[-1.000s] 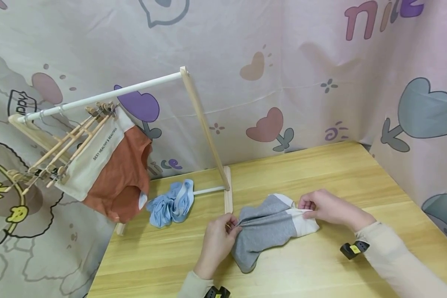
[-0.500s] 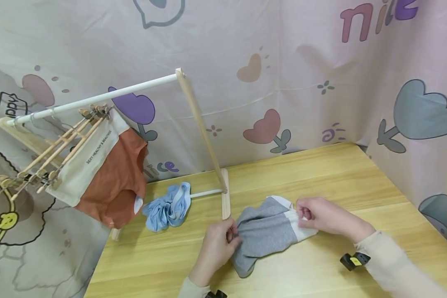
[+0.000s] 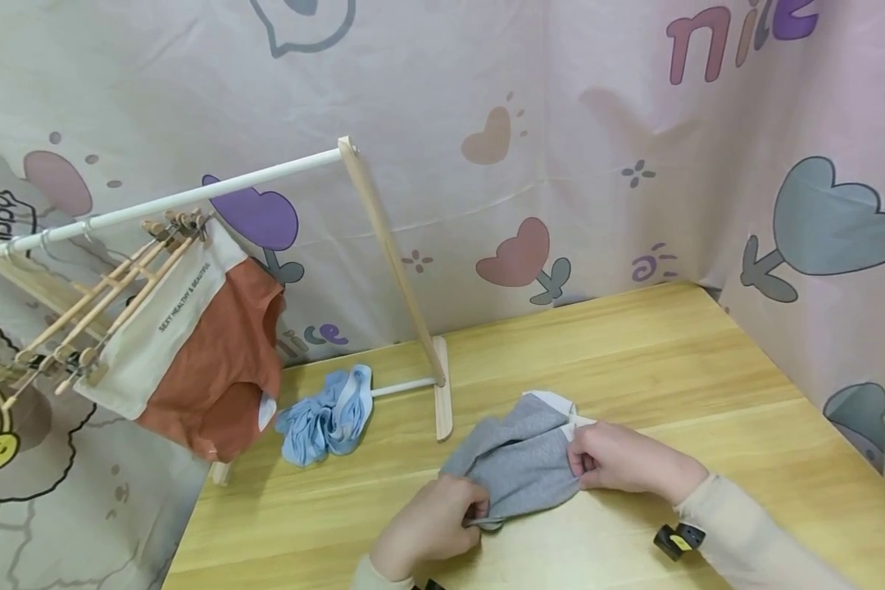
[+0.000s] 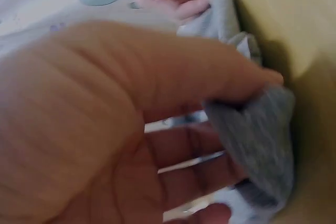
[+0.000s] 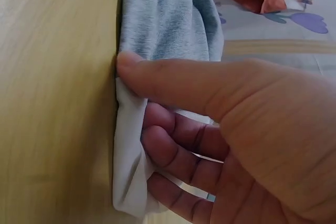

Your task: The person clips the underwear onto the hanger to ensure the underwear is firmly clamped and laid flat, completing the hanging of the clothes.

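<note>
A pair of grey underpants (image 3: 527,467) with a white waistband lies on the wooden table, its waistband turned to the right. My left hand (image 3: 431,524) pinches the near left corner; in the left wrist view the grey fabric (image 4: 257,140) is folded between thumb and fingers. At the near right side my right hand (image 3: 634,463) pinches the edge where grey meets white and covers much of the waistband. The right wrist view has the thumb lying over that seam, with the white waistband (image 5: 128,156) hanging past the fingers.
To the left stands a drying rack with a white top bar (image 3: 177,197) and a wooden post (image 3: 391,246). Orange underpants (image 3: 214,360) hang there from a wooden clip hanger (image 3: 125,287). Crumpled light-blue cloth (image 3: 328,418) lies on the table beside the rack's foot (image 3: 443,401).
My left hand has shifted from the upper left edge to the near left corner of the underpants. My right hand has slid left and nearer, from the waistband's end to the seam.
</note>
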{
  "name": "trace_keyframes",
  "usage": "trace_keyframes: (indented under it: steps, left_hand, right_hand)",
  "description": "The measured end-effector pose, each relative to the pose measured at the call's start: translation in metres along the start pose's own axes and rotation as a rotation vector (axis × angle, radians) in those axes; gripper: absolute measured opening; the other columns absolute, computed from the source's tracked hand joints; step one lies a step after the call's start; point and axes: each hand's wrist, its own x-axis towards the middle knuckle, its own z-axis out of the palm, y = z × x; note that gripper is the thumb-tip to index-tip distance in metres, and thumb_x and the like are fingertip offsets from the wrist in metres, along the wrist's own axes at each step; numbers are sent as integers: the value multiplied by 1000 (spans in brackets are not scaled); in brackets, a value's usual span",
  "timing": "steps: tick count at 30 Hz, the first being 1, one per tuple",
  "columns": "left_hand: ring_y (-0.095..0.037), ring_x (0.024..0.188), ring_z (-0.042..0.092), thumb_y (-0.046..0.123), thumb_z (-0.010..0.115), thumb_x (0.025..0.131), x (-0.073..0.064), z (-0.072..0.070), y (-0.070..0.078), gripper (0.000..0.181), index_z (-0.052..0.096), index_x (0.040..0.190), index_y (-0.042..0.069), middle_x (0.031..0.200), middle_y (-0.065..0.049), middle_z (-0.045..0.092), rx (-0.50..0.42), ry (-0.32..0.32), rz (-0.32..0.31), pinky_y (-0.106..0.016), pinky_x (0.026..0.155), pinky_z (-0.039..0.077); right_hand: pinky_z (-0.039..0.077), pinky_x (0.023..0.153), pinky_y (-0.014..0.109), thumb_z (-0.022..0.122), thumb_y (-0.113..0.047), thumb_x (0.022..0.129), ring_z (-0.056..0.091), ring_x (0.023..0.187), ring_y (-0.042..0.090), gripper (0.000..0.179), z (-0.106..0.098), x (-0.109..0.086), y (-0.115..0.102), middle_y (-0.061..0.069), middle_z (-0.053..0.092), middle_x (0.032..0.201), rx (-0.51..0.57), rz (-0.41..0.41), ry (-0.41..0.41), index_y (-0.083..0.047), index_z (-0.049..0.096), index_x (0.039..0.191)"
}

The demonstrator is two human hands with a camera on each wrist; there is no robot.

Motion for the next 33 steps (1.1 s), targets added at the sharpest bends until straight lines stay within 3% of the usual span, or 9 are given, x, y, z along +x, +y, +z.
trace_keyframes:
  steps: [3,5,11,16,19,22,26,30,33]
  left_hand:
    - [2,69,43,0,73,80,-3,-14,-1,20,64,82,18,76,14,51,-101,37,40,-16,62,39]
    - [1,71,47,-1,72,82,-7,-23,0,20,68,89,17,80,12,57,-153,134,65,-16,64,44]
    - [-6,86,61,-7,73,80,-15,-41,7,30,71,98,16,93,7,72,-165,653,207,-21,76,56]
    - [-15,88,59,-10,74,76,-14,-50,11,29,76,96,10,97,-5,66,-174,1032,373,-22,77,50]
    - [-10,70,53,-13,75,78,-12,-52,11,28,79,97,7,81,-5,59,-242,1161,317,-17,60,43]
    - [-2,57,49,-11,75,87,-3,-48,5,24,79,101,8,67,1,60,-350,1146,135,-15,48,39]
    - [-14,70,73,-5,72,96,18,-30,-12,22,77,112,9,85,-6,78,-497,948,-44,-21,58,58]
    - [-33,110,77,-6,68,99,30,-10,-24,43,64,140,5,129,-18,75,-533,713,-108,-32,86,65]
    - [-31,112,75,-5,71,97,31,-4,-26,46,62,142,3,130,-18,72,-457,611,-95,-33,91,64]
  right_hand:
    - [45,65,19,84,-13,87,46,71,-3,28,-2,-2,1,-15,54,78,23,7,7,-27,62,76]
    - [49,69,21,83,-16,90,49,76,-2,26,-5,-5,0,-15,56,83,34,1,31,-28,62,80]
    - [58,81,30,76,-19,98,61,90,2,20,-21,-12,-11,-15,66,101,66,-105,116,-28,59,92]
    - [56,63,23,66,-12,105,56,69,-6,14,-38,-13,-24,-8,60,75,342,-206,12,-17,54,100]
    - [49,52,20,61,-11,108,48,60,-9,8,-46,-12,-28,-4,56,65,478,-219,-39,-13,54,107]
    - [46,53,21,62,-15,109,45,59,-8,5,-50,-9,-24,-11,51,63,438,-171,16,-15,57,110]
    - [42,53,21,64,-16,108,39,55,-5,4,-43,0,-3,-17,46,64,297,-20,118,-19,61,109]
    - [54,67,27,66,-15,107,59,71,1,8,-32,4,18,-10,66,82,150,111,193,-17,64,114]
    - [61,88,40,71,-19,104,71,100,14,19,-27,2,22,-1,75,108,40,148,247,-13,67,121]
